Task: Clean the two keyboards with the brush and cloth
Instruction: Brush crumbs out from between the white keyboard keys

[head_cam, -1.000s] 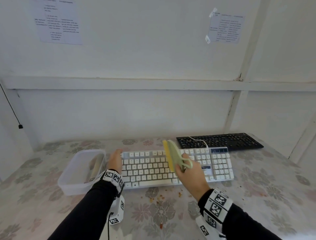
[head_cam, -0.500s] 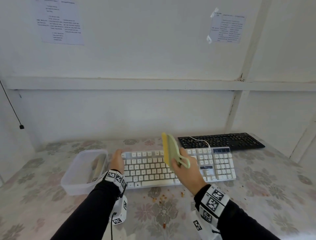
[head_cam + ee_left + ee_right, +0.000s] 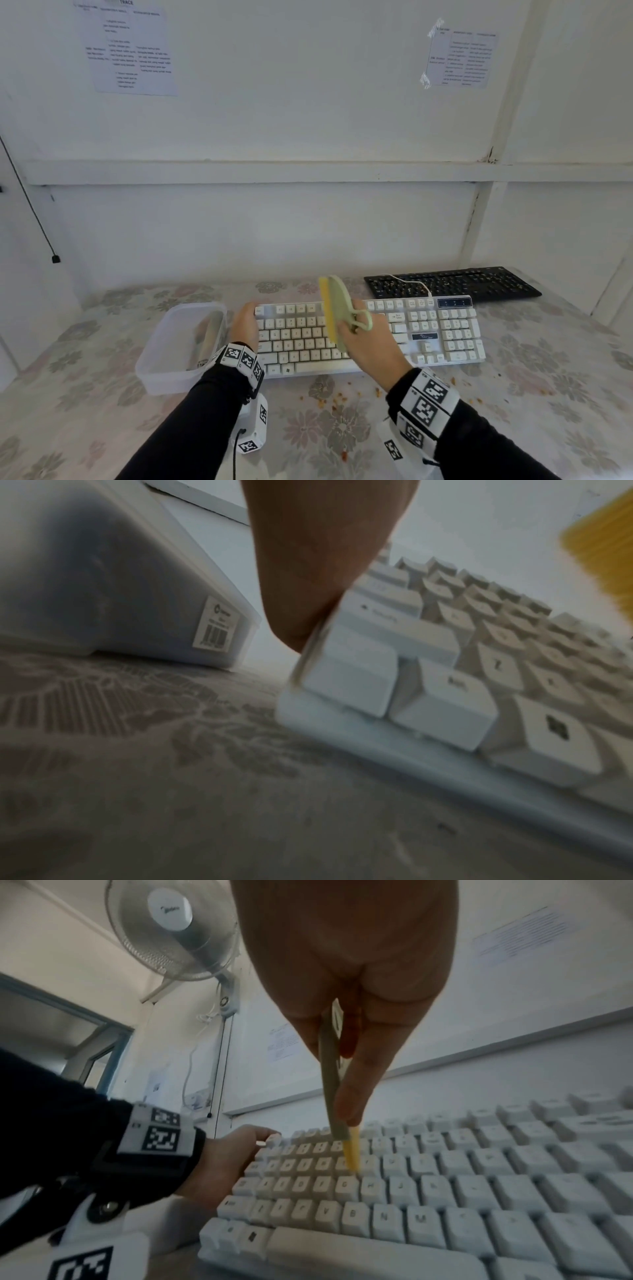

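The right hand [image 3: 368,346] has its fingers clamped on the brush [image 3: 337,310], yellow bristles over the white keyboard [image 3: 442,329], likely to sweep crumbs [image 3: 337,399] forward. The left hand [image 3: 245,325] grips its left end, steadying it. A plastic tub [image 3: 178,346] sits just beside; the black keyboard [image 3: 452,284] waits behind on the table [image 3: 565,370].

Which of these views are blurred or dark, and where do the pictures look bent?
Head view: evenly lit and fairly sharp, wall beams slightly bowed, brush clear. Left wrist view: dim, blurred, the white keyboard smeared by motion. Right wrist view: the right hand near the lens is soft, keys legible, strong wide-angle bending.
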